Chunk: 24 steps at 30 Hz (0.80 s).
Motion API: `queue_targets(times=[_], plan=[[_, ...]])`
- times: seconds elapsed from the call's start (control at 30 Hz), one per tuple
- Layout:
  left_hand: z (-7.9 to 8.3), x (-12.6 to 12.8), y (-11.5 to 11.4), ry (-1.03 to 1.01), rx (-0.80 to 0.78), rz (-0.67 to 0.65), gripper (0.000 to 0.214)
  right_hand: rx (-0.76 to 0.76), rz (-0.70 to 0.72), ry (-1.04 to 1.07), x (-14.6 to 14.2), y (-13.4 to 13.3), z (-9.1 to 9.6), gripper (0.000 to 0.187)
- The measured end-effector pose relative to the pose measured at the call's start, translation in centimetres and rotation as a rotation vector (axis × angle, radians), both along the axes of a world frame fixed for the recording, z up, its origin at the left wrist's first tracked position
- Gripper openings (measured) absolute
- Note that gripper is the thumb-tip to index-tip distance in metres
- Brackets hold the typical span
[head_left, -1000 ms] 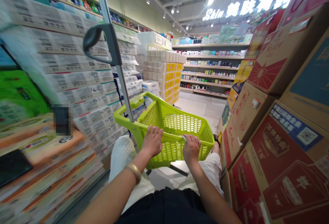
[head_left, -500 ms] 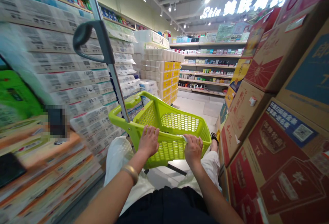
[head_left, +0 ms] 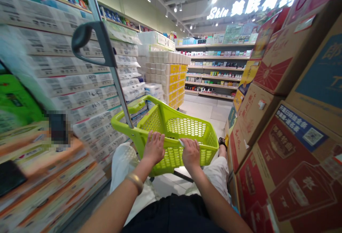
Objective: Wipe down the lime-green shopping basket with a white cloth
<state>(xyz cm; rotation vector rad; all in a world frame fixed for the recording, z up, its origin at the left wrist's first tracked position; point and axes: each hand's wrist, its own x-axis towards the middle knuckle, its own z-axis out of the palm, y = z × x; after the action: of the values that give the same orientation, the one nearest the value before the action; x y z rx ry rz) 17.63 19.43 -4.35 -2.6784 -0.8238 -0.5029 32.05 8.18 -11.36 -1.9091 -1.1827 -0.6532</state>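
Note:
A lime-green shopping basket (head_left: 184, 128) with pierced walls stands in front of my knees, and I see no goods inside it. A metal pull rod (head_left: 121, 96) with a dark grey handle (head_left: 103, 44) rises from its left end. My left hand (head_left: 154, 149) is closed over the basket's near rim, fingers hooked inward. Farther right along that rim, my right hand (head_left: 191, 153) is closed with the fingers over the edge. A small white piece (head_left: 182, 142), like tissue or cloth, sticks out by its thumb; most of it is hidden.
Wrapped paper packs (head_left: 77, 83) are stacked at the left, beside orange-and-white packages (head_left: 53, 186) with a dark flat object (head_left: 12, 177) on top. Cardboard cartons (head_left: 291, 147) rise close on the right. Stocked shelves (head_left: 213, 58) stand beyond the tiled floor (head_left: 199, 108).
My right hand has slid left along the basket's near rim, closer to my left hand, with the white piece. My left hand stays on the rim. The basket shifts slightly left in view.

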Motion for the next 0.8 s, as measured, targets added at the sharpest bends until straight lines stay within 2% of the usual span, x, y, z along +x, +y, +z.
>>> queue_targets(times=[0.1,0.17,0.33,0.4,0.5,0.67,0.73,0.8], plan=[[-0.1,0.2,-0.4,-0.008,0.006,0.010,0.050,0.023,-0.112,0.035,1.8,-1.9,-0.4,0.043],[-0.2,0.4,-0.6,-0.021,0.004,0.018,0.051,0.024,-0.139,0.063,1.4,-1.6,-0.1,0.041],[-0.3,0.6,-1.0,-0.037,0.009,0.023,0.045,-0.073,0.051,0.058,-3.2,2.8,2.0,0.040],[-0.3,0.4,-0.9,-0.035,0.014,0.020,0.044,-0.099,0.106,0.065,-3.9,3.6,2.5,0.041],[-0.1,0.0,-0.8,-0.029,0.025,0.010,0.047,-0.095,0.093,0.059,-2.4,2.2,2.0,0.043],[-0.2,-0.1,-0.8,-0.038,0.032,0.015,0.050,-0.041,-0.098,0.086,1.1,-1.1,0.4,0.041],[-0.3,0.1,-0.8,-0.038,0.036,0.027,0.049,-0.046,-0.119,0.110,0.7,-0.8,0.6,0.039],[-0.3,0.2,-0.8,-0.038,0.036,0.032,0.049,-0.069,-0.062,0.113,-0.8,0.6,1.3,0.038]])
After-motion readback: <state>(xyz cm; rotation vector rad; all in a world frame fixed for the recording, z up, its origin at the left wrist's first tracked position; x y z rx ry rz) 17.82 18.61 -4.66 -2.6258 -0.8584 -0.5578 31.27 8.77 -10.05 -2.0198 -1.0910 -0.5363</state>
